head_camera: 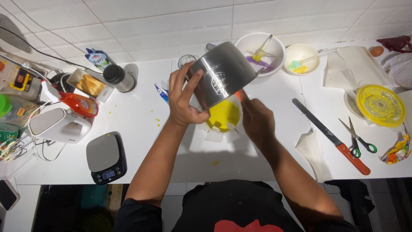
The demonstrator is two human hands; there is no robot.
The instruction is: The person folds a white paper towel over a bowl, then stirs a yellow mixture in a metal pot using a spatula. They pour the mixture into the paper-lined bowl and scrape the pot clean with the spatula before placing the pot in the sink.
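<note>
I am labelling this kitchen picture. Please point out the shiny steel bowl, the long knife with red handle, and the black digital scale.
shiny steel bowl (221, 75), head view, on its outer side wall
long knife with red handle (354, 159), head view, on the handle
black digital scale (103, 152), head view, on the weighing plate

Far left of my white counter: a blue-white pouch by the wall, a red bottle with a coloured label lying on its side, and yellow-red packs at the edge. The black scale near my left arm has a small lit blue screen. The tilted steel pot bears a white printed label; a crumpled multicoloured wrapper sits far right.
</note>
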